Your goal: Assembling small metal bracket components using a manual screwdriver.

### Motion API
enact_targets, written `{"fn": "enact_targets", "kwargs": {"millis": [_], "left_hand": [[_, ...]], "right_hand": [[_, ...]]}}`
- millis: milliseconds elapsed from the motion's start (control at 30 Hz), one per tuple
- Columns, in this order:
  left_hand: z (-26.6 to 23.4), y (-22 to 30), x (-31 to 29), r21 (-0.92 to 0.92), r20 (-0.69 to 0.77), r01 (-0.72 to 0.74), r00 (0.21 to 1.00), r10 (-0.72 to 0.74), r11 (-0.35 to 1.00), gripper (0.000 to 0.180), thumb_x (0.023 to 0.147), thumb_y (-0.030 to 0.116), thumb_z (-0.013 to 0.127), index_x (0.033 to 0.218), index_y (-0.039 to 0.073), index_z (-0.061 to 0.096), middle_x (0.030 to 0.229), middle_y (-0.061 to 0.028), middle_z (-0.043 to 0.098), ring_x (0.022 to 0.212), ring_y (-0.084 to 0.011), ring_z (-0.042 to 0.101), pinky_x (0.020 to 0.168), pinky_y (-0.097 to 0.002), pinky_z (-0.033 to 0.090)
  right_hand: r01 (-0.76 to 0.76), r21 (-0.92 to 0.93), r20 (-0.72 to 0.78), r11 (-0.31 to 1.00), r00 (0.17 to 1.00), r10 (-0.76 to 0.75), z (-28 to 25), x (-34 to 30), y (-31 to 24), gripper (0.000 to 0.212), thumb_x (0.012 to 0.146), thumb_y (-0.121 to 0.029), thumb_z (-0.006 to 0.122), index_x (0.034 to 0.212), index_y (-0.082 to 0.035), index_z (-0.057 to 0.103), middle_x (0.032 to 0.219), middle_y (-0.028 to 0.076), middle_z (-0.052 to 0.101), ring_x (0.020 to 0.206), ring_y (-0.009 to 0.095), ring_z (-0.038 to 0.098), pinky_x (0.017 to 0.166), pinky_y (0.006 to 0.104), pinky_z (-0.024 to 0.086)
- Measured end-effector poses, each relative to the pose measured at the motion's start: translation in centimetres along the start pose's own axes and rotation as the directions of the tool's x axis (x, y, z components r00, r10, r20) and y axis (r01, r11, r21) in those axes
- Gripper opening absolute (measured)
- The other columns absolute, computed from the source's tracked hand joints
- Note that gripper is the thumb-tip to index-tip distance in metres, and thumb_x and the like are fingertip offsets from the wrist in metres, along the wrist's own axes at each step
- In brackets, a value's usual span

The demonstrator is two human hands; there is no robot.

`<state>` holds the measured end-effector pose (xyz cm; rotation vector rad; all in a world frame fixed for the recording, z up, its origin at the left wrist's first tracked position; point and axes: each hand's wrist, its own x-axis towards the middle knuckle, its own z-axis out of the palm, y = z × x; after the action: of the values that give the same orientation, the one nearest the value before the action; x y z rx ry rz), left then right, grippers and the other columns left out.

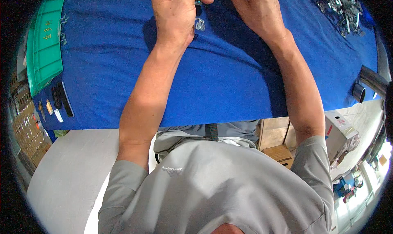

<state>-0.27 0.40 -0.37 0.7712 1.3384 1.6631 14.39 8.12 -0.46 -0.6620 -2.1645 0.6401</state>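
My left hand point(176, 19) is over the blue cloth at the top middle, its fingers curled closed. A small shiny teal-tinted bit point(198, 2) shows beside its fingers; what the grip encloses is mostly hidden. Next to the heel of that hand is a small clear, glossy piece point(200, 24); I cannot tell whether it hangs from the hand or lies on the cloth. My right hand point(260, 15) is a little to the right, apart from the left. Its fingertips run out of the picture at the upper edge, so its grip does not show.
A blue cloth point(221, 90) covers the table. A green tray point(45, 41) stands far left, with small clear parts point(63, 29) at its side and a black strip point(66, 99) nearer. Black and metal clips point(342, 9) pile up top right. A dark tube point(359, 92) lies at the right edge.
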Motion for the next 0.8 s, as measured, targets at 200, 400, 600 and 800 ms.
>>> {"fn": "enact_targets", "kwargs": {"millis": [200, 400, 600, 800], "left_hand": [[-0.1, -0.1, 0.0, 0.006, 0.004, -0.003, 1.000, 0.003, 1.000, 0.023, 0.092, -0.006, 0.053, 0.107, -0.004, 0.071, 0.097, -0.0096, 0.073, 0.071, -0.0108, 0.064, 0.067, -0.0225, 0.055], [0.2, 0.2, -0.2, 0.023, 0.002, -0.010, 1.000, 0.010, 1.000, 0.023, 0.092, -0.006, 0.054, 0.107, -0.004, 0.071, 0.097, -0.0096, 0.073, 0.072, -0.0110, 0.065, 0.068, -0.0227, 0.056], [0.1, 0.2, -0.2, 0.053, 0.016, -0.008, 1.000, 0.008, 0.999, 0.023, 0.092, -0.005, 0.054, 0.107, -0.003, 0.072, 0.097, -0.0098, 0.073, 0.073, -0.0116, 0.066, 0.068, -0.0226, 0.056], [-0.1, 0.3, -0.3, 0.063, -0.008, 0.001, 1.000, -0.001, 0.998, 0.023, 0.092, -0.006, 0.054, 0.107, -0.003, 0.072, 0.095, -0.0093, 0.073, 0.072, -0.0111, 0.065, 0.067, -0.0225, 0.056]], "right_hand": [[-0.027, 0.060, -0.038, 0.998, 0.999, 0.029, 0.1, 0.1, -0.4, 0.012, 0.089, -0.005, 0.064, 0.085, 0.002, 0.054, 0.077, 0.020, 0.061, 0.068, 0.037, 0.062, 0.058, 0.0424, 0.047], [-0.002, -0.056, -0.007, 0.998, 1.000, 0.002, -0.2, 0.2, -0.8, 0.019, 0.091, -0.010, 0.064, 0.080, 0.001, 0.054, 0.072, 0.020, 0.059, 0.064, 0.038, 0.060, 0.056, 0.0436, 0.044], [-0.045, -0.143, 0.033, 0.989, 0.998, 0.050, 0.1, 0.0, -0.4, 0.022, 0.093, -0.014, 0.064, 0.080, 0.000, 0.054, 0.072, 0.020, 0.059, 0.064, 0.038, 0.060, 0.056, 0.0447, 0.044], [-0.042, -0.082, -0.025, 0.996, 0.999, 0.040, 0.2, 0.1, -0.8, 0.021, 0.092, -0.014, 0.065, 0.081, 0.000, 0.055, 0.073, 0.018, 0.060, 0.066, 0.037, 0.060, 0.057, 0.0444, 0.045]]}}
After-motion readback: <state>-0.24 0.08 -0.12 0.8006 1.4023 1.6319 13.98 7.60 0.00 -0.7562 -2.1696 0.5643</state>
